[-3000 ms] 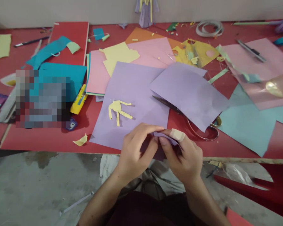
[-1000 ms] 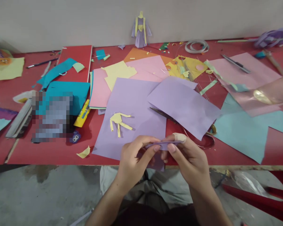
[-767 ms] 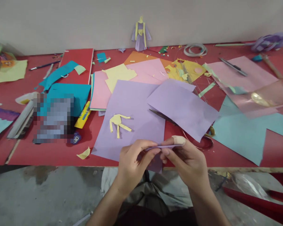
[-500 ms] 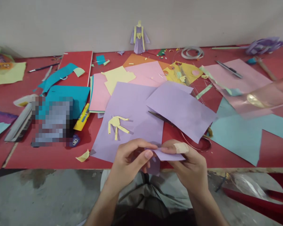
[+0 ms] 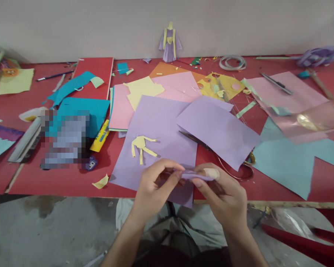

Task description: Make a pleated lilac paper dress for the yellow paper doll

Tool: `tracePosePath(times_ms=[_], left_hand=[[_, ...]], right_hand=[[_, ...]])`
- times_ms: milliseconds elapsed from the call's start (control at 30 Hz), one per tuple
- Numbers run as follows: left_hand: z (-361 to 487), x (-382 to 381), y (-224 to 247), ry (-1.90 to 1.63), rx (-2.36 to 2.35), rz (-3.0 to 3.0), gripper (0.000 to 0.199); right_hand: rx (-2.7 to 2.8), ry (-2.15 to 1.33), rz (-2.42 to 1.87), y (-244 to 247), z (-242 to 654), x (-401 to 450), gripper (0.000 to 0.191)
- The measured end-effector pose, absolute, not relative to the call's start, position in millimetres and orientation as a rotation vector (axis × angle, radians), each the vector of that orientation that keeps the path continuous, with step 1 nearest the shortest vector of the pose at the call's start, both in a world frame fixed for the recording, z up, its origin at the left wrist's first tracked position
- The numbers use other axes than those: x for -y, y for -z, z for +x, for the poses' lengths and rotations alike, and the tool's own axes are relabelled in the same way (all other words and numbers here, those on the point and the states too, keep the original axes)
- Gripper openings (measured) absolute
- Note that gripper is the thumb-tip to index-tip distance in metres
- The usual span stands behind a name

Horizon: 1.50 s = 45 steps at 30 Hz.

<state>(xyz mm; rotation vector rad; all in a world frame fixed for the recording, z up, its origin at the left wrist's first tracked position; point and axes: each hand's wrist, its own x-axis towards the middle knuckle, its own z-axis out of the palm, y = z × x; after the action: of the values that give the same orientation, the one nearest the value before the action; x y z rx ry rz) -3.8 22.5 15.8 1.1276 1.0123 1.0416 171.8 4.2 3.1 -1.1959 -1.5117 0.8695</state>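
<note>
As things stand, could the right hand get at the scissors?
Probably yes: the scissors lie partly under a purple sheet, but their handles stick out just beyond the right hand. That hand pinches a small purple paper piece, so it would likely need to let go first.

You can pass your left hand (image 5: pixel 159 181) over the counter (image 5: pixel 58 181) left of the yellow scrap (image 5: pixel 100 182). The paper figure (image 5: pixel 140 143) and scissors (image 5: pixel 193 137) obstruct forward travel.

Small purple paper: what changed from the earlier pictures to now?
Since half a second ago, the small purple paper turned from broad face toward edge-on; the right hand again shows its thumb. It and the left hand kept hold; yellow paper figure and scissors stayed put.
</note>
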Motion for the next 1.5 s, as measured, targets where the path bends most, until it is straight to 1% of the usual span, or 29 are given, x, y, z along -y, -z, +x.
tracePosePath(times_ms=[300, 400, 467, 633, 767, 900, 967, 1067, 1167, 1300, 1500], left_hand=[[0, -17, -16, -1.043, -1.081, 1.309, 0.012], [2, -17, -16, -1.033, -1.163, 1.297, 0.015], [4, -17, -17, -1.03, -1.192, 1.229, 0.011], [6, -18, -17, -1.056, -1.115, 1.063, 0.008], [4, -19, -16, -1.11, -1.067, 1.027, 0.013], [0, -22, -15, -1.125, -0.998, 1.175, 0.011], [-2, -23, -15, -1.115, -0.969, 1.281, 0.017], [-4, -24, -15, -1.118, -0.952, 1.351, 0.025], [-4, -22, -15, -1.121, -0.937, 1.409, 0.02], [-1, -18, -16, -1.095, -1.032, 1.401, 0.018], [2, -17, -18, -1.1, -1.107, 1.288, 0.012]], right_hand=[[1.361, -0.809, -1.321, -1, 166, 0, 0.013], [1.36, -0.797, -1.315, -1, 165, 0, 0.019], [1.359, -0.805, -1.298, 0, 165, 0, 0.022], [1.362, -0.82, -1.259, 1, 166, 0, 0.023], [1.417, -0.86, -1.196, -3, 168, -2, 0.026], [1.458, -0.937, -1.137, -6, 172, -4, 0.031], [1.445, -0.977, -1.113, -6, 173, -5, 0.033], [1.412, -1.036, -1.097, -5, 174, -6, 0.03], [1.335, -1.1, -1.104, -5, 175, -5, 0.027], [1.269, -1.171, -1.137, -7, 176, -6, 0.023], [1.444, -1.166, -1.109, -8, 177, -7, 0.021]])
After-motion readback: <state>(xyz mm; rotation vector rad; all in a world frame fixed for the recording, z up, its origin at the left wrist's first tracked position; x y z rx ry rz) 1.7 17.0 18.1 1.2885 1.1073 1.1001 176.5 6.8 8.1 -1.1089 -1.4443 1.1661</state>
